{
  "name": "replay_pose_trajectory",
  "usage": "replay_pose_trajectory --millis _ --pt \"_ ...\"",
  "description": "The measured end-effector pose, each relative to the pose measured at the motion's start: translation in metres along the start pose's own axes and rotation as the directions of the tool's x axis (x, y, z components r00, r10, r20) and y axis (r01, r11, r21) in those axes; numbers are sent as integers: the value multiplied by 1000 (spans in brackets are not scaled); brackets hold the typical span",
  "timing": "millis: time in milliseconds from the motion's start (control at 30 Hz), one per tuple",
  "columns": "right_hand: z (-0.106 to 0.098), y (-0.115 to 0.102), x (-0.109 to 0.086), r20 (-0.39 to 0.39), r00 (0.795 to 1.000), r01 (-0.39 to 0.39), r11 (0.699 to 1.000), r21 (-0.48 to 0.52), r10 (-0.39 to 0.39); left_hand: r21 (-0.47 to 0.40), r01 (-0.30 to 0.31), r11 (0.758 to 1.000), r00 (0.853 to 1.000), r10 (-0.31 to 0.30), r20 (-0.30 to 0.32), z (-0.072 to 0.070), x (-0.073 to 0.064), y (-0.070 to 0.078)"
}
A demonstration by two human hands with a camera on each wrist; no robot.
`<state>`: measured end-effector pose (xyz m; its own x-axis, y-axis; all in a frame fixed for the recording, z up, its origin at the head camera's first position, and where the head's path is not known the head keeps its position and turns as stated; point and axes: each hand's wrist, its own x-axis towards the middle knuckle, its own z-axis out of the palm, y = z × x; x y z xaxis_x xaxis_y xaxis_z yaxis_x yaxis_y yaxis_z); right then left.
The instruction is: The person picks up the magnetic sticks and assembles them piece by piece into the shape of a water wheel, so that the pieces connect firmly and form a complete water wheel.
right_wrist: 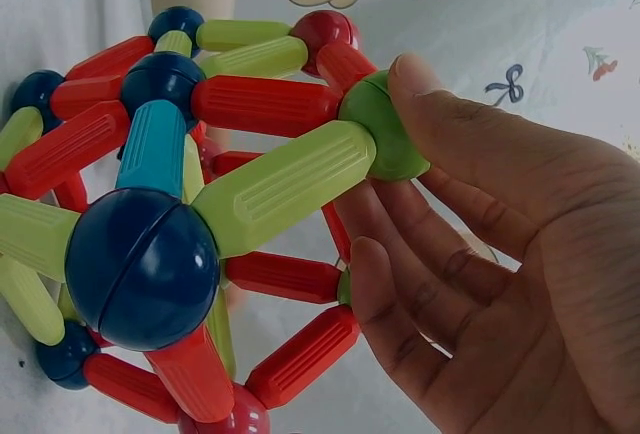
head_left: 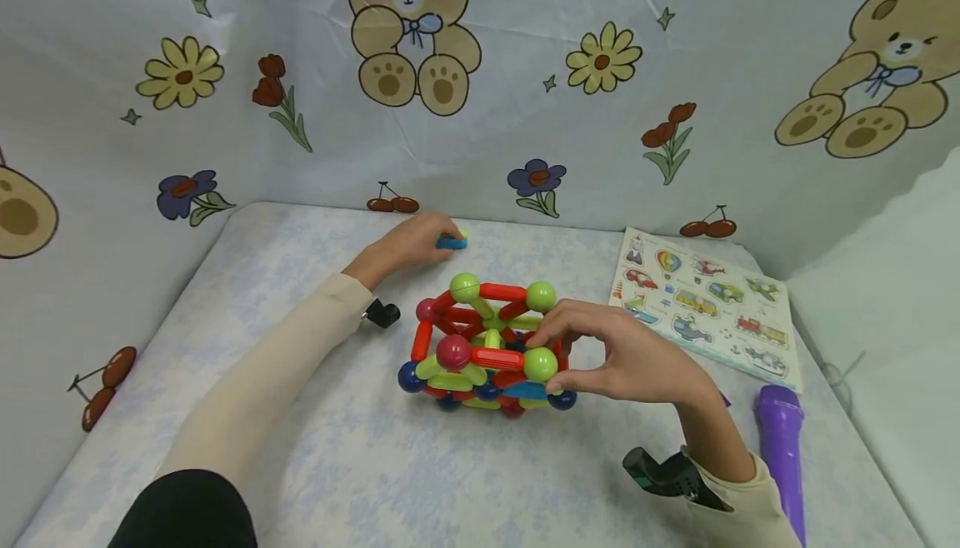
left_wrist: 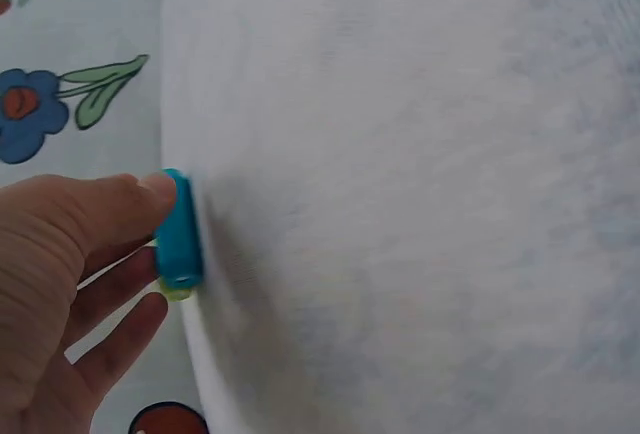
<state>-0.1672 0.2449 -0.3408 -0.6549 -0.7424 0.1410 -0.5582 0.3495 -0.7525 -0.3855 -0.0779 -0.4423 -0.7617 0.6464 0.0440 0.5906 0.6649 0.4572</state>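
A building-toy frame of red, yellow-green and blue magnetic rods (head_left: 498, 358) joined by coloured balls stands on the table. My right hand (head_left: 630, 352) holds it at the right side. In the right wrist view the thumb and fingers grip a green ball (right_wrist: 380, 134) at one corner, with a dark blue ball (right_wrist: 142, 269) nearest the camera. Beyond the frame, at the table's far edge, my left hand (head_left: 408, 241) pinches a blue magnetic rod (left_wrist: 180, 234) between thumb and fingers. A yellow-green piece (left_wrist: 174, 290) shows just behind that rod, mostly hidden.
A sheet of vehicle pictures (head_left: 705, 306) lies at the back right of the table. In front of it is a purple microphone-shaped toy (head_left: 780, 440), partly behind the right sleeve. A curtain printed with bears and flowers (head_left: 495, 140) hangs along the far edge.
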Motion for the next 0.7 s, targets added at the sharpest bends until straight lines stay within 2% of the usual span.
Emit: replay_pose_trajectory --millis 100,200,300,400,467,567,633,700 --pt "0 -2 1 -3 1000 10 1000 -4 -11 43 27 999 1000 -27 3 1 -4 1" --pt "0 -3 2 -5 1000 22 1000 -6 -22 39 58 998 998 -59 16 2 -12 2" --pt "-1 -3 2 -6 999 33 999 -16 -34 11 89 996 996 -89 24 4 -24 0" --pt "-1 -3 1 -4 999 39 999 -20 -39 -70 117 991 993 -118 -9 3 -40 2" --pt "-1 -3 1 -4 999 42 999 -20 -42 -141 114 983 990 -124 -61 0 -53 6" --pt "0 -2 0 -6 999 44 999 -17 -44 -234 53 971 980 -95 -174 -9 -75 19" --pt "0 -2 -1 -8 999 47 999 -18 -47 -265 -19 964 963 -54 -266 -18 -89 33" --pt "0 -2 -1 -10 999 49 999 -20 -49 -273 -102 957 936 -1 -352 -27 -103 49"
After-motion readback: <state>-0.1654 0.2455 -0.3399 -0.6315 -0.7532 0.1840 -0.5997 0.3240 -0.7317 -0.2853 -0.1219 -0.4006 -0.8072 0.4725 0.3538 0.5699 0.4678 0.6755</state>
